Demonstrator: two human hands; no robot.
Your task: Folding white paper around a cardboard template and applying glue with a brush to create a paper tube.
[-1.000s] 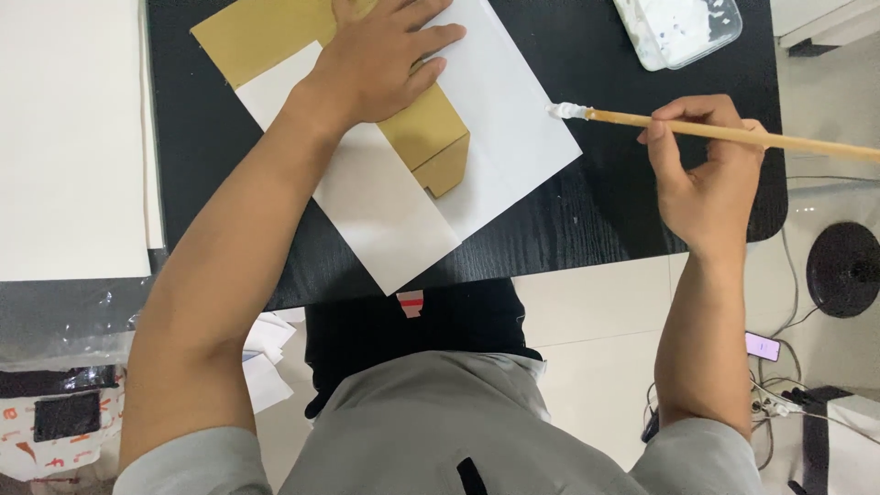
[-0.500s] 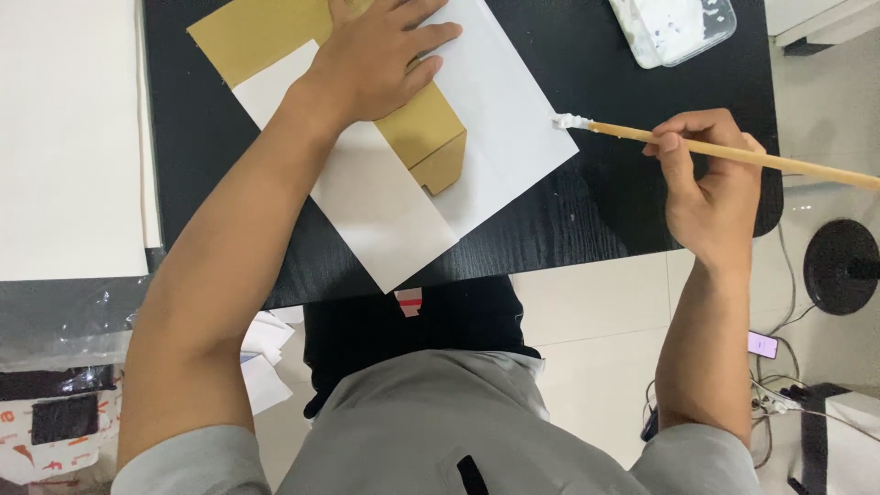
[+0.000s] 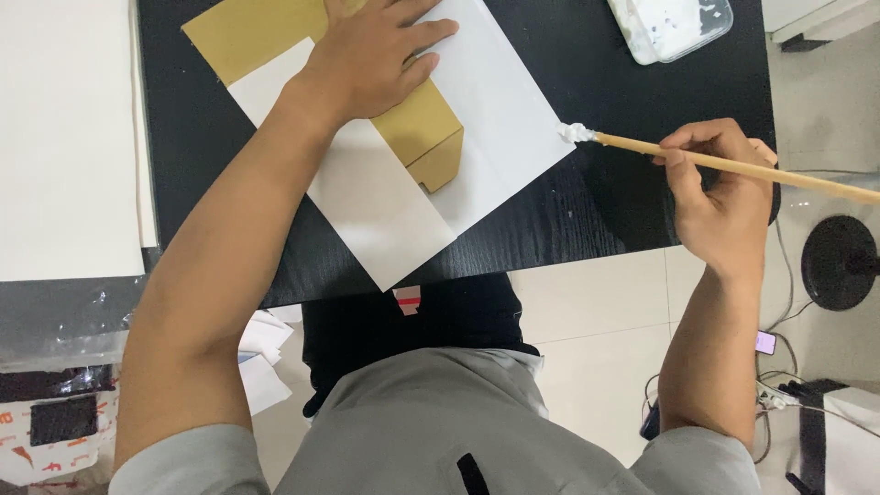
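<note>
My left hand (image 3: 371,60) lies flat, fingers spread, pressing a folded brown paper piece (image 3: 423,133) onto a white sheet (image 3: 385,206) on the black table (image 3: 587,202). My right hand (image 3: 724,197) grips a long wooden brush (image 3: 733,165) near its middle. The brush's white, paste-covered tip (image 3: 576,133) sits at the right corner of the white sheet. The brown paper's flap end points toward me, below my left fingers.
A clear plastic tub of white paste (image 3: 669,26) stands at the table's far right. A large white board (image 3: 64,137) lies at the left. On the floor are a black round stand base (image 3: 839,261), cables, a phone (image 3: 764,342) and paper scraps (image 3: 261,353).
My right hand has carried the brush leftward, bringing its white tip from over the dark table to the white sheet's corner. My left hand has stayed on the brown paper.
</note>
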